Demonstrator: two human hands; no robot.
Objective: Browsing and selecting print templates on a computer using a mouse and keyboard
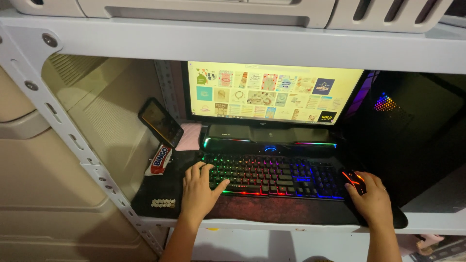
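head | left hand [197,190] spread on backlit keyboard [274,175] | right hand [373,199] cupping glossy mouse [353,180]

Left hand [198,190] rested on keyboard [274,175], fingers spread over left-end keys. Right hand [373,198] cupped mouse [353,180], just right of keyboard. Monitor [272,92] beyond both hands. Phone [160,122], snack packet [158,160] up-left of left hand.
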